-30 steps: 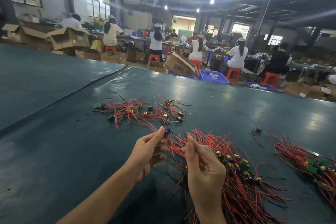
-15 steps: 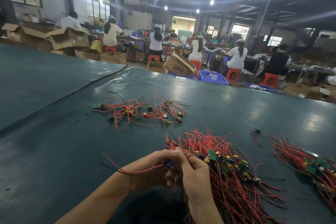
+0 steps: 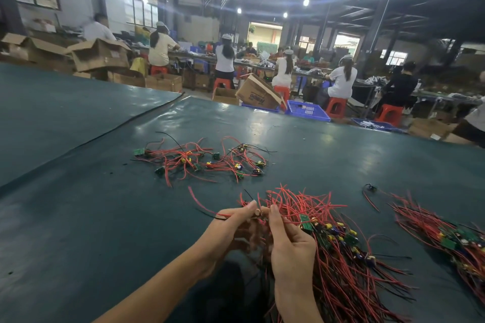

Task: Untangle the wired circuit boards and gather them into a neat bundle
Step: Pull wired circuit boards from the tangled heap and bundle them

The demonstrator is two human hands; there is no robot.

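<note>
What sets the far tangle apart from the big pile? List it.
The far tangle is small and sparse; the big pile is larger and denser. The far tangle's wires loop every way; the big pile's mostly run alike. The far tangle lies untouched; at the big pile, left hand and right hand pinch a wired board. Both: red-wired green boards on the table.

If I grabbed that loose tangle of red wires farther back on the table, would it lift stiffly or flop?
Probably floppy: the far tangle has thin wires lying in slack loops. It would likely rise as one clump, since strands cross each other. Probably light; its green boards look small.
</note>
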